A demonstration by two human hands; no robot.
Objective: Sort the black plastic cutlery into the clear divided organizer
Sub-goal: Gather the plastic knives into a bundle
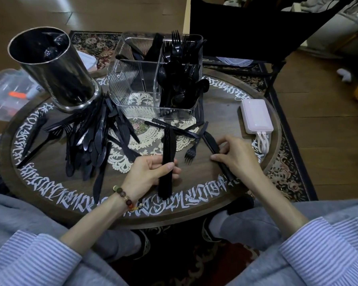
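Observation:
My left hand (pixel 151 172) is shut on a bundle of black knives (pixel 168 149), blades pointing away from me. My right hand (pixel 234 154) pinches another black knife (pixel 212 144) that lies on the table at the right. The clear divided organizer (pixel 136 93) stands at the table's far middle; its right compartment holds forks and spoons (pixel 180 79), its back compartment a few knives, its front left compartment is bare. A large heap of loose black cutlery (pixel 91 137) spreads over the table's left half. A single fork (pixel 191 151) lies between my hands.
A shiny metal cylinder (pixel 56 67) tilts on the cutlery heap at far left. A pink power bank (pixel 256 116) with white cable sits at the table's right edge. A lace doily (pixel 153 139) covers the round wooden table (pixel 194 195). A black chair (pixel 246 27) stands behind.

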